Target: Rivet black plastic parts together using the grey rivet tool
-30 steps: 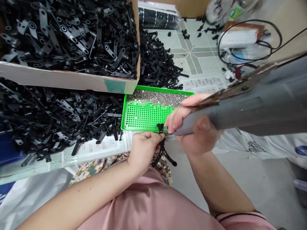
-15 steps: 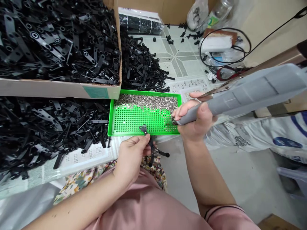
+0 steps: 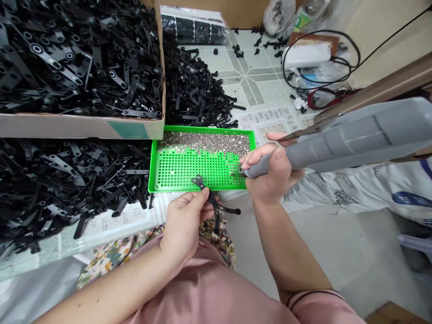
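Between thumb and fingers, my left hand (image 3: 185, 216) pinches a black jointed part (image 3: 212, 198) with several arms, its upper end over the front rim of the green tray. My right hand (image 3: 273, 168) is wrapped round the narrow end of a long grey tool (image 3: 351, 139); its dark tip is over the tray's right side. The green perforated tray (image 3: 153, 168) holds small shiny metal pieces (image 3: 205, 143), heaped along its back and thinner at the right. What the tool's tip touches is too small to tell.
A cardboard box (image 3: 77, 126) full of black parts stands at the left. Loose black parts (image 3: 199, 90) lie behind the tray and below the box. A cable (image 3: 357, 45), plastic bags and a bottle (image 3: 305, 18) are at the back right.
The view has shifted slightly. The lower arms of the black part have swung a little. Both hands keep their holds, and the grey tool sits slightly lower at its wide end.
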A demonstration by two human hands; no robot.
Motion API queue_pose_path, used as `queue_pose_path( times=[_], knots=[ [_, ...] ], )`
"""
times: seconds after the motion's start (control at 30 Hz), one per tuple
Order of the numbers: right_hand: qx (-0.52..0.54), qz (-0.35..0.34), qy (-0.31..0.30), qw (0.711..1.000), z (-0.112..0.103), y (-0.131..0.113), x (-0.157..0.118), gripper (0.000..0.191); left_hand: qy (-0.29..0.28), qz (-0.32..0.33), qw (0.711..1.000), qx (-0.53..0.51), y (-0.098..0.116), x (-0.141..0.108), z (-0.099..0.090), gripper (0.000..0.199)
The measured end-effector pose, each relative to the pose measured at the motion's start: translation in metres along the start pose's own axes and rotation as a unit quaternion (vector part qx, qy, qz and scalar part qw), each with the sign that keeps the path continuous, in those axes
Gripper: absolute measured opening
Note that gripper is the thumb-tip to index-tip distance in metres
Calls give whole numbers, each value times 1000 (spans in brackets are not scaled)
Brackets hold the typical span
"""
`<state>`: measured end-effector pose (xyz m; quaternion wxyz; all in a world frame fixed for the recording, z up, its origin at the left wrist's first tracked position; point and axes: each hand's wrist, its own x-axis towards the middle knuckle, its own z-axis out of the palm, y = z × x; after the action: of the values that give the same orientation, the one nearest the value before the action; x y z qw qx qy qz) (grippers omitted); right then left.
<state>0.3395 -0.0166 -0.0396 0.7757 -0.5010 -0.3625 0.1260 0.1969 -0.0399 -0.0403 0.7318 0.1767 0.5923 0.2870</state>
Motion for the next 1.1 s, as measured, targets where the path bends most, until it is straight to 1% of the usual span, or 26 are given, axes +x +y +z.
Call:
queue_pose_path(
  times=[0.1, 0.23, 0.33, 0.47, 0.57, 0.7, 0.77, 0.9, 1.1],
  knots=[
    [-18, 7, 49, 999, 3, -2, -5, 8, 5, 0, 1000, -3, 0, 1, 2, 31],
    [13, 3, 55, 998, 3, -7, 0, 11, 3, 6, 1000, -2, 0, 0, 4, 31],
    [26, 7, 37, 999, 4, -20, 5, 19, -9, 6, 1000, -1, -1, -1, 5, 29],
    [50, 69, -37, 996, 12, -39, 3, 27, -25, 5, 1000, 2, -2, 0, 4, 26],
    [98, 95, -79, 987, 18, -44, -3, 27, -26, 6, 1000, 1, -3, 1, 4, 26],
    [137, 102, -92, 981, 20, -40, -6, 25, -25, 7, 1000, -2, -3, 1, 4, 27],
    [147, 95, -96, 980, 21, -38, -7, 25, -21, 9, 1000, -1, -3, 1, 4, 27],
    [144, 71, -102, 982, 22, -37, -7, 24, -15, 9, 1000, -2, -2, 0, 4, 26],
    [145, 64, -117, 980, 23, -37, -10, 22, -20, 11, 1000, 7, -3, 0, 4, 26]
  ],
)
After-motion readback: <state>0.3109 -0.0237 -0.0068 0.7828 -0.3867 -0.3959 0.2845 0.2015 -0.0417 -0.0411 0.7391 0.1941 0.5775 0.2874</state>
